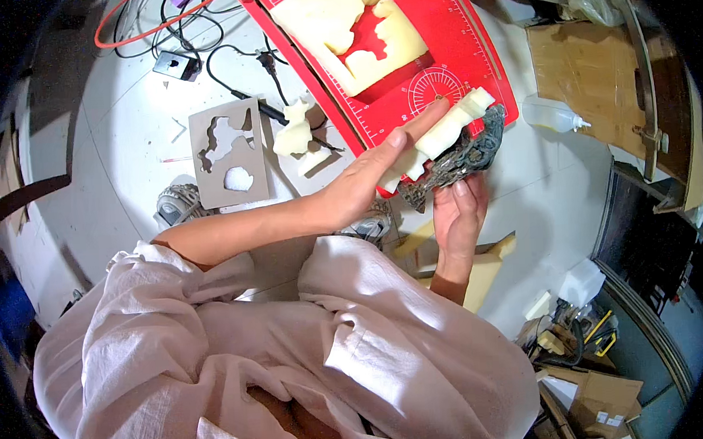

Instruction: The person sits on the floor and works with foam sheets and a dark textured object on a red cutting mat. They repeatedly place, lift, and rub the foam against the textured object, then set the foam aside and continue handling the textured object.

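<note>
My left hand (364, 177) is shut on a pale yellow foam piece (442, 137) with a jagged edge, tilted up on its side. Against that edge lies a dark, gnarled piece (464, 157), perhaps driftwood or rock, which my right hand (461, 208) grips from below. Both are over the near corner of a red board (405, 106) marked with rulers and a protractor. A yellow foam block (342, 35) with an irregular cut-out rests on the board's far part.
Left of the board are a grey foam block (229, 154) with cut-outs, yellow foam offcuts (293, 130), a black cable and a small adapter (176, 66). A squeeze bottle (552, 115) and a cardboard box (589, 82) are at the right. More yellow foam (485, 275) lies beside my right wrist.
</note>
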`<action>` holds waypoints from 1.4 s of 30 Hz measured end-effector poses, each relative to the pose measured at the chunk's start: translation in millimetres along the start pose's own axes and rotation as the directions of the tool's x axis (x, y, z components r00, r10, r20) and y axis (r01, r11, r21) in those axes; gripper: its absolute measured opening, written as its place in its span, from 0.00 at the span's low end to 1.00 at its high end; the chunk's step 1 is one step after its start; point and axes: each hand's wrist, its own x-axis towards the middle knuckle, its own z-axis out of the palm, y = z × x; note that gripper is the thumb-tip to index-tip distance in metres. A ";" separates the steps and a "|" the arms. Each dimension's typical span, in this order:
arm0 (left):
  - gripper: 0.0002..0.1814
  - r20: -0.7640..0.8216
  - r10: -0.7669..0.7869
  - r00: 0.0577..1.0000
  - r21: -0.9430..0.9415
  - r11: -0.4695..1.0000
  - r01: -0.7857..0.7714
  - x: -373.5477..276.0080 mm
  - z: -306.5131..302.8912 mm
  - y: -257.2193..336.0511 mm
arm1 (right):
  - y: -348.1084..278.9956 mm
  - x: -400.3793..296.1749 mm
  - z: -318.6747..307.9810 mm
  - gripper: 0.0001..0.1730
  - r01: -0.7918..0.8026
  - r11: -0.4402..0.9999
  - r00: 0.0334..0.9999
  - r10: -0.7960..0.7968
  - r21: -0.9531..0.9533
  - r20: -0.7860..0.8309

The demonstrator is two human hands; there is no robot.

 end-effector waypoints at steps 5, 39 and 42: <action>0.34 0.009 0.065 0.998 0.071 0.995 -0.066 -1.2 3.5 5.9 | -0.8 -4.5 -4.8 0.28 0.011 1.000 1.000 -0.011 -0.024 0.019; 0.30 -0.165 -0.255 0.953 -0.456 0.876 0.156 5.8 -2.9 -3.0 | -17.1 5.6 38.6 0.21 -0.131 0.989 0.985 0.121 -0.070 -0.122; 0.30 -0.171 -0.255 0.952 -0.439 0.884 0.158 7.0 -3.1 -0.1 | -15.2 5.1 38.1 0.21 -0.149 0.984 0.981 0.134 -0.093 -0.142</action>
